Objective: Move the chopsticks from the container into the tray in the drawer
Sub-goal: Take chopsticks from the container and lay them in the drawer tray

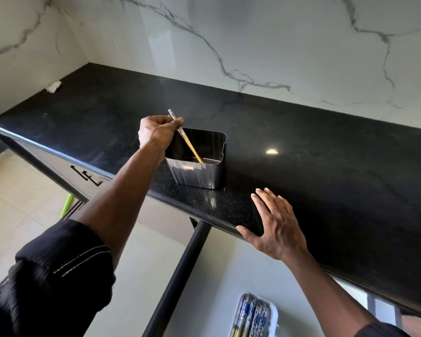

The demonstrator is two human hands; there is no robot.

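Chopsticks [188, 141] with yellow shafts and patterned tops, pinched in left hand [156, 132], tips inside dark container [199, 166], right hand [275, 224] at 4 o'clock, fingers spread flat on countertop [326, 154].

Left hand [157, 132] pinches a chopstick [185, 137] near its patterned top, the stick slanting down with its yellow tip inside the dark container [199, 175] on the black countertop [326, 152]. Right hand [275, 224] lies flat and spread on the counter's front edge, holding nothing. Below, in the open drawer [180, 276], the white tray [274, 312] holds several blue-patterned chopsticks [249, 317] lying side by side.
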